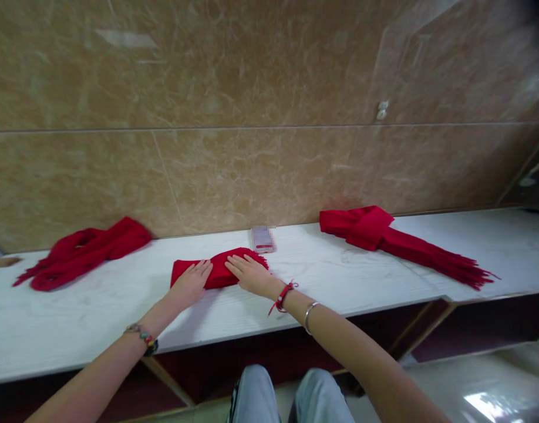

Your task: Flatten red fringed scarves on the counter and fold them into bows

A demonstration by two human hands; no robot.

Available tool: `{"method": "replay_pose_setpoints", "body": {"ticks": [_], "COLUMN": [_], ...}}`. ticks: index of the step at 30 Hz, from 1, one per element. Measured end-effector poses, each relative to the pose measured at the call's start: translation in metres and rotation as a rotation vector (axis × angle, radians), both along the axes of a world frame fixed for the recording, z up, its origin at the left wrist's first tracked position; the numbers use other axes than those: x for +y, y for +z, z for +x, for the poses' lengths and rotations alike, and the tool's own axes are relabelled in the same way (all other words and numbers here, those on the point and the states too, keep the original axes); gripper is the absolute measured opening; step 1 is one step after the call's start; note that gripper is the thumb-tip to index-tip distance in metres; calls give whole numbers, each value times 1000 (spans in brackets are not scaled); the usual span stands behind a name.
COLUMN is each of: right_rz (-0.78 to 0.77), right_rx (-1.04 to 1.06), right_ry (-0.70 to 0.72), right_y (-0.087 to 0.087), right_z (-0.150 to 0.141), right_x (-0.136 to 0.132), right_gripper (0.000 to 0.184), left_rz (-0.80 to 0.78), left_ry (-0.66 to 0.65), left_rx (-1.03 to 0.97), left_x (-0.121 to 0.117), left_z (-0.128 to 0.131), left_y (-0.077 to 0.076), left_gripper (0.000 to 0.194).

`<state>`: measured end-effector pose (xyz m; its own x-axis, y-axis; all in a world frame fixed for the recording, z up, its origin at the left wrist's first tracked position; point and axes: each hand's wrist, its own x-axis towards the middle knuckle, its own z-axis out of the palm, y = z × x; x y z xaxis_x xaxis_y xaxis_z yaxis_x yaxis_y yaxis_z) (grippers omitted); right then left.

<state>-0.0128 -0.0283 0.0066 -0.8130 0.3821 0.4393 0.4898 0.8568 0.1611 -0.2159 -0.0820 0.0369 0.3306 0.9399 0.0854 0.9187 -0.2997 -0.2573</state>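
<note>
A folded red scarf (218, 271) lies lengthwise on the white bench top, its fringe at the right end. My left hand (194, 283) rests flat on its left part with the fingers stretched out. On the right part lies my right hand (249, 274), palm down and fingers extended. Neither hand grips the cloth. Just behind the fringed end is a small flat rectangular item (263, 239), blurred, perhaps a phone.
A crumpled red scarf (91, 249) lies to the left, and a loosely folded red scarf (375, 232) with spread fringe to the right. The white bench top (296, 299) backs onto a tan marbled wall (252, 164). A brown stick-like piece (3, 262) sits far left.
</note>
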Motion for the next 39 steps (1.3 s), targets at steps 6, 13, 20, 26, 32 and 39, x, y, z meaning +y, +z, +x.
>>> {"method": "replay_pose_setpoints", "body": {"ticks": [6,13,20,26,32,39], "right_rz": [-188,-581,-764,-685,-582,-459], "right_rx": [125,289,204,326,329,87], "right_ry": [132,-82,85,62,-126,-289], "right_y": [11,2,-4,-8,-8,-2], "right_z": [26,98,87,69,60,58], "right_x": [9,48,57,57,55,52], "right_gripper": [74,90,82,71,34,20], "left_rz": [-36,-268,-297,-198,-139,-120], "left_ry": [73,118,-57,-76,-54,24], "left_rx": [-62,-324,-622,-644,-640,-580], "left_x": [-1,28,67,74,75,79], "left_z": [-3,13,23,20,17,14], "left_y": [10,50,46,15,14,13], "left_gripper": [66,94,72,67,61,57]}}
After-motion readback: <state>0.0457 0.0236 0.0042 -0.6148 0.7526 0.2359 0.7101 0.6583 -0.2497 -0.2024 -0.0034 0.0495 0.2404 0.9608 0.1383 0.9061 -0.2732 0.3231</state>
